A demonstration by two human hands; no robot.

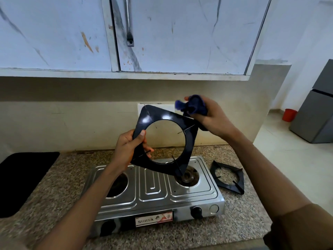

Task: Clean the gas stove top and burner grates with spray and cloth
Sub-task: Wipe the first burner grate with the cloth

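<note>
Lower centre, the left hand [128, 147] pinches the black square metal burner grate [164, 139], held tilted; at its upper-right corner the right hand [210, 117] clamps the blue cloth [193, 105].

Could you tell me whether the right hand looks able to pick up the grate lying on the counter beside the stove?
Probably not yet: the right hand grips the blue cloth. The path to the spare grate on the counter looks free.

Speckled granite counter [239, 230], steel gas stove [153, 192], black grate [228, 175] beside it
</note>
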